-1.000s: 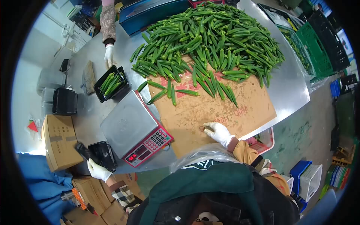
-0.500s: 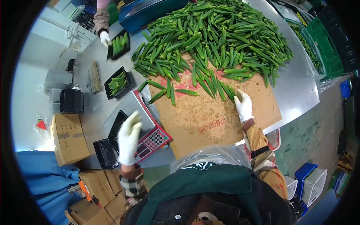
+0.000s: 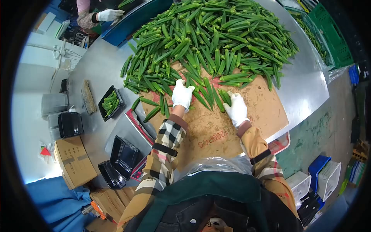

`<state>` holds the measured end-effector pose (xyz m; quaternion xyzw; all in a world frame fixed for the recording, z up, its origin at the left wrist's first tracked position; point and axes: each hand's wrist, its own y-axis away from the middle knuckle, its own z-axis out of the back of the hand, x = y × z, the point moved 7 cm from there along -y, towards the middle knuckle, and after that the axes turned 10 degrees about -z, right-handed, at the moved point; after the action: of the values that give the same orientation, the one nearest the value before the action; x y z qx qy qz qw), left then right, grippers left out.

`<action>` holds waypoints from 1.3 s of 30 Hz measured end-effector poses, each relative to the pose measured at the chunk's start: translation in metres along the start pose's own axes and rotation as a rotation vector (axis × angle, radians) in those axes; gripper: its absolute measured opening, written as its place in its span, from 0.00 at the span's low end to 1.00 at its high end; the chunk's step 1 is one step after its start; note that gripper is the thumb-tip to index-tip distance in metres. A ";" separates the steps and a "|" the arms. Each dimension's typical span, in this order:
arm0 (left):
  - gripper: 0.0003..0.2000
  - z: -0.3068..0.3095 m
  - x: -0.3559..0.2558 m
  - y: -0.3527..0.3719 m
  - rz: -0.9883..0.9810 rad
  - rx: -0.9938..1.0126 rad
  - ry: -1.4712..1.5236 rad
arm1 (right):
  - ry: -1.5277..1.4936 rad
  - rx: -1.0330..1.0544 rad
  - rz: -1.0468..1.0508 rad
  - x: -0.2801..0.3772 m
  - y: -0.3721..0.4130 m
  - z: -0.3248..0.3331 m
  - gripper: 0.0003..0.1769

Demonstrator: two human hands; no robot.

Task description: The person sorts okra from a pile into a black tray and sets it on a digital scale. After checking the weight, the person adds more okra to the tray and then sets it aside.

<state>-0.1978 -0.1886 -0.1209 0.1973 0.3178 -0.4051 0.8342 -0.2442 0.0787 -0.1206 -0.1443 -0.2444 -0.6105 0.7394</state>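
Observation:
Both my hands wear white gloves over the cardboard sheet (image 3: 255, 112). My left hand (image 3: 182, 96) is at the near edge of the okra heap (image 3: 216, 34), its fingers apart and slightly bent beside loose pods; its fingertips are partly hidden. To the right, my right hand (image 3: 236, 109) has its fingers bent against a few okra pods (image 3: 224, 96) lying on the cardboard. Between the hands are more loose pods (image 3: 206, 94). Left of the cardboard stands a scale (image 3: 147, 141) with a red edge, partly covered by my left sleeve.
Open black trays (image 3: 124, 152) lie by the scale. A black tray (image 3: 110, 102) holds okra, with a brush (image 3: 88, 96) beside it. Cardboard boxes (image 3: 74, 161) stand at left. A co-worker's gloved hand (image 3: 110, 15) is beyond the blue bin (image 3: 127, 23). A green crate (image 3: 331, 36) is at right.
My left hand has moved from above the scale to the okra on the cardboard. My right hand stays near the same pods. The co-worker's hand has moved back, and the tray it held is out of sight.

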 end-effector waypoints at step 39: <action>0.14 0.005 -0.061 -0.010 -0.977 0.296 -0.607 | 0.276 0.129 0.269 0.010 -0.063 0.011 0.30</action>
<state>-0.2326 -0.1643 -0.0759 0.0178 0.0589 -0.8206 0.5682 -0.3060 0.0630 -0.1114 -0.0429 -0.1576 -0.5034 0.8484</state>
